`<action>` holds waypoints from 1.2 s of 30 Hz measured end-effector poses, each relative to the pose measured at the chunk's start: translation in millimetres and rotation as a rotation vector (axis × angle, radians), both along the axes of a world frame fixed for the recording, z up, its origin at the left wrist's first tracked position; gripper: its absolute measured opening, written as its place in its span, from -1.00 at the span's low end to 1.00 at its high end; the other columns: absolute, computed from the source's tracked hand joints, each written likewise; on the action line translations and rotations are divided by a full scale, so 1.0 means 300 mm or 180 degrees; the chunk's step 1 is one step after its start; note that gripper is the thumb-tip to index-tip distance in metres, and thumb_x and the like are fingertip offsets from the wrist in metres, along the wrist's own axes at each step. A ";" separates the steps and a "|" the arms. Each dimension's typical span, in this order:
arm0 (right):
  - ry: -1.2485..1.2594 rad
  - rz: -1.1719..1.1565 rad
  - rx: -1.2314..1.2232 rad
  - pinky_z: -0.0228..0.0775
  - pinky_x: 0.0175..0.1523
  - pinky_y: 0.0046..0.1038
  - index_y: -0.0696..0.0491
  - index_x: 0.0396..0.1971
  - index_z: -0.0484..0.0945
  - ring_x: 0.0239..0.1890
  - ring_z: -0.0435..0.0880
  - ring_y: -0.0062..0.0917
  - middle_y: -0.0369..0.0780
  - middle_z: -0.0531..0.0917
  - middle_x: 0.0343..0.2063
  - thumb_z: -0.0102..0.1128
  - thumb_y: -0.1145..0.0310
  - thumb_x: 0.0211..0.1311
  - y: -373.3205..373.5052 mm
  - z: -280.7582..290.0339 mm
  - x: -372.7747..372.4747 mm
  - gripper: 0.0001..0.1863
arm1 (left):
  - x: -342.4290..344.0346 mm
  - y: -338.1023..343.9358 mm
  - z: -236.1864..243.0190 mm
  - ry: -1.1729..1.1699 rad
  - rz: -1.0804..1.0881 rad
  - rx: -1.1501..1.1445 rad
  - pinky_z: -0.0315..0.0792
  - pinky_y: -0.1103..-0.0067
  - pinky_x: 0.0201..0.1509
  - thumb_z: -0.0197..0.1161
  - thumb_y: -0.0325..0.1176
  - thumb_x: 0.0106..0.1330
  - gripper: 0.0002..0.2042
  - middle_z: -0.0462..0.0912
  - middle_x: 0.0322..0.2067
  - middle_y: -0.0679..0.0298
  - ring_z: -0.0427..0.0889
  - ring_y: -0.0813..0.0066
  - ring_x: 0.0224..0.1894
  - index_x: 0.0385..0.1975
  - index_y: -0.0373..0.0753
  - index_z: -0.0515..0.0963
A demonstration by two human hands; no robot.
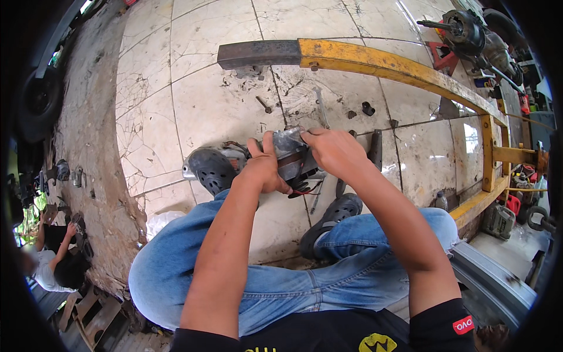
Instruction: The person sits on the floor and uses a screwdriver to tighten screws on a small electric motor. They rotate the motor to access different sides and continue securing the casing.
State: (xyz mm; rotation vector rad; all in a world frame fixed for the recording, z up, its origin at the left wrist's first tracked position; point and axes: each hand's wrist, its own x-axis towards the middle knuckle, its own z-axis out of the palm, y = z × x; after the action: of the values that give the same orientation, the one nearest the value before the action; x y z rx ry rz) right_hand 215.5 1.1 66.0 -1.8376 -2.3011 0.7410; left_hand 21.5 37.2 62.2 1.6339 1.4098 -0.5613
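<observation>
Metal part (pixel 288 141) sits between the left hand (pixel 263 169) and right hand (pixel 336 152), its long way pointing mostly ahead; both grip it, so neither is nearer.

Right sleeve (pixel 431 322): a small red patch (pixel 463 325) sits near the cuff, and I can make out short white lettering on it, running at a slant.
Shirt front (pixel 316 331): a yellow rounded emblem (pixel 377 343) bears an angular, zigzag black mark, its bottom cut off from view.
Lower on the black cloth: only the tops of some yellow letters (pixel 260 350) show left of that emblem, too little to read as a word.
</observation>
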 end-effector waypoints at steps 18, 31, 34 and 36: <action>0.1010 -0.2380 0.0167 0.48 0.08 -0.09 0.16 0.13 0.36 -0.02 0.64 0.08 0.23 0.64 -0.12 0.44 0.17 0.10 -0.094 -0.067 -0.143 -0.33 | -0.044 0.014 -0.048 -0.0262 -0.0215 -0.0033 0.09 0.31 0.53 0.76 0.02 -0.45 0.64 -0.39 0.41 -0.44 -0.04 -0.29 0.51 0.46 -0.31 -0.57; 0.0244 -0.1708 -0.0588 0.49 -0.03 0.02 0.20 0.04 0.35 -0.14 0.67 0.12 0.17 0.68 -0.25 0.26 0.41 0.13 -0.149 0.018 -0.135 -0.52 | -0.054 0.023 -0.052 -0.0240 -0.0345 0.0045 0.05 0.34 0.56 0.71 0.12 -0.38 0.61 -0.44 0.44 -0.40 -0.03 -0.26 0.52 0.47 -0.24 -0.58; 0.0400 -0.2027 -0.0587 0.49 0.00 -0.01 0.23 0.05 0.36 -0.11 0.67 0.13 0.18 0.68 -0.24 0.27 0.39 0.11 -0.154 -0.010 -0.123 -0.49 | -0.041 0.025 -0.057 -0.0347 -0.0352 0.0060 0.06 0.34 0.55 0.69 0.15 -0.33 0.57 -0.38 0.44 -0.39 -0.01 -0.26 0.51 0.47 -0.25 -0.53; 0.0805 -0.2563 -0.0415 0.49 0.05 -0.04 0.23 0.07 0.36 -0.09 0.66 0.13 0.20 0.67 -0.21 0.28 0.36 0.10 -0.187 -0.065 -0.116 -0.46 | -0.035 0.030 -0.059 -0.0334 -0.0383 0.0022 0.07 0.33 0.55 0.67 0.19 -0.31 0.55 -0.33 0.43 -0.38 0.01 -0.26 0.50 0.48 -0.26 -0.50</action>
State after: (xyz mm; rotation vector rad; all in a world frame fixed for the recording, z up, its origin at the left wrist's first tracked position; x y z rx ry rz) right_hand 180.8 -54.9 46.5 -2.2926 -1.2063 0.9049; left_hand 11.1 46.2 44.7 1.7366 1.2447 -0.5318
